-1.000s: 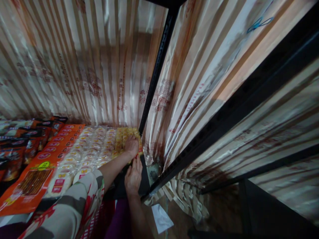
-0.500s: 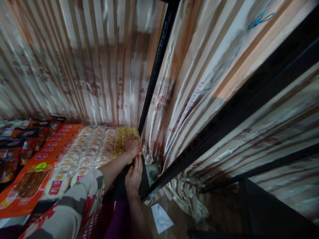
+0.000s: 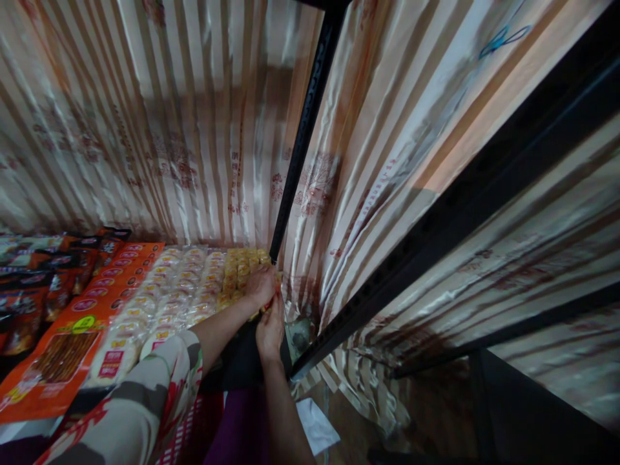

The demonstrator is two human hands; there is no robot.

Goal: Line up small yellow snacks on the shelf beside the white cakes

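My left hand (image 3: 261, 287), reaching in from a patterned sleeve, is closed over a yellow snack packet (image 3: 267, 306) with a red patch at the right end of the shelf. Most of that packet is hidden under my fingers. Just below, my right hand (image 3: 271, 330) points upward, its fingers closed against the packet's right side and touching my left hand. Rows of small yellow packets (image 3: 236, 266) lie beside and behind my left hand. To their left run rows of clear-wrapped white round snacks (image 3: 177, 278).
Orange snack packs (image 3: 68, 352) and dark-topped bags (image 3: 62, 278) fill the left of the shelf. A black upright post (image 3: 303, 132) stands behind my hands, with a thick black beam (image 3: 416, 252) on the right. Striped curtains (image 3: 203, 142) hang around. White paper (image 3: 316, 426) lies below.
Both hands have shifted slightly right, towards the post. My right hand has moved up and right, its fingers now closer around the yellow packet.
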